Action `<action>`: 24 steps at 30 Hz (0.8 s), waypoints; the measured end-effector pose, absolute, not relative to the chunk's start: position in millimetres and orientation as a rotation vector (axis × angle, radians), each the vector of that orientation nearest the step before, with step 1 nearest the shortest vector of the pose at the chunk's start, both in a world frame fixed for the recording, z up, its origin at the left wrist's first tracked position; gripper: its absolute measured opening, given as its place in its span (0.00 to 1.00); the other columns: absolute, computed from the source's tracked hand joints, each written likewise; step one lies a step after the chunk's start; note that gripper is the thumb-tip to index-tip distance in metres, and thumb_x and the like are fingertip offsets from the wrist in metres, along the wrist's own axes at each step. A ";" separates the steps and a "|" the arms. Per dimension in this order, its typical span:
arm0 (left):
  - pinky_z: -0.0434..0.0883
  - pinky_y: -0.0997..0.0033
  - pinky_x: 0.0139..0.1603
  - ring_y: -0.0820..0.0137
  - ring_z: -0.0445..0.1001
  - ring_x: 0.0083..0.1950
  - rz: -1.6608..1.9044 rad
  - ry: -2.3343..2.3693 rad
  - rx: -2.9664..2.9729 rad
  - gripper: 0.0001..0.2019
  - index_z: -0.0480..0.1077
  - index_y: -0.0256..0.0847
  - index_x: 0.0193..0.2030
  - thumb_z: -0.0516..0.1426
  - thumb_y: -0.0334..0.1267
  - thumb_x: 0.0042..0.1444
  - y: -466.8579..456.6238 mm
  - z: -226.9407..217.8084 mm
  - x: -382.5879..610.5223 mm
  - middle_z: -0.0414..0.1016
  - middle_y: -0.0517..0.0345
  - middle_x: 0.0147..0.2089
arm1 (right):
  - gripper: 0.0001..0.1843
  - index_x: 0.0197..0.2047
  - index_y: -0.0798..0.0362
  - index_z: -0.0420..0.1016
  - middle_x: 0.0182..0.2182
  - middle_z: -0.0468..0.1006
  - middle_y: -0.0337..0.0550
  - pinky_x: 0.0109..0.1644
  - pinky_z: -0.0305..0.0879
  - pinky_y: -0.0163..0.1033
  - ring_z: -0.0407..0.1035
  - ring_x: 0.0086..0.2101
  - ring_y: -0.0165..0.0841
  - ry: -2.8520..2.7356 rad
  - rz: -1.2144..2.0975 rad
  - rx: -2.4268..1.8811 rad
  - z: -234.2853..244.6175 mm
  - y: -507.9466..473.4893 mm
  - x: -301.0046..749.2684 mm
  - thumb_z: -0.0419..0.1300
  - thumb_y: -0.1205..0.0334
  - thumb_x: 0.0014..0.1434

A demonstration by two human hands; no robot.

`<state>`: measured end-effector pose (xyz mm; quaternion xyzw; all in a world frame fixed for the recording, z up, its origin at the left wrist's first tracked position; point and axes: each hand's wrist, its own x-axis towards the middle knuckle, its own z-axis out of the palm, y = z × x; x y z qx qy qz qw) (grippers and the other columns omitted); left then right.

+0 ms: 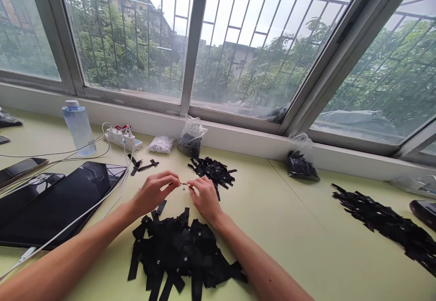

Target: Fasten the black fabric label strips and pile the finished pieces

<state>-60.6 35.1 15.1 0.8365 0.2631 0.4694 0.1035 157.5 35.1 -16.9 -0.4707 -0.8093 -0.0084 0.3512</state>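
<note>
- We are pinching one end of a thin small piece with our left hand.
- Our right hand is pinching its other end, just above the counter.
- A pile of black labels is lying just below both hands.

Left hand and right hand pinch a small, perhaps metal, piece above black strips.
</note>
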 end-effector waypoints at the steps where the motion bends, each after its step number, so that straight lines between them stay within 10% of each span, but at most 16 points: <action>1: 0.70 0.71 0.45 0.71 0.76 0.40 1.379 0.779 2.455 0.06 0.74 0.42 0.38 0.57 0.32 0.65 35.4 16.3 -61.7 0.78 0.56 0.41 | 0.10 0.46 0.47 0.80 0.40 0.81 0.43 0.51 0.62 0.46 0.69 0.44 0.41 -2.135 -0.018 -1.232 -18.6 38.2 158.3 0.61 0.69 0.64; 24: 0.73 0.70 0.52 0.73 0.76 0.42 0.885 0.317 0.594 0.09 0.73 0.37 0.40 0.64 0.22 0.56 29.4 9.2 -54.0 0.73 0.56 0.39 | 0.04 0.34 0.51 0.76 0.38 0.78 0.42 0.49 0.60 0.41 0.67 0.44 0.38 -2.287 0.155 -1.436 -22.9 49.7 160.2 0.66 0.68 0.61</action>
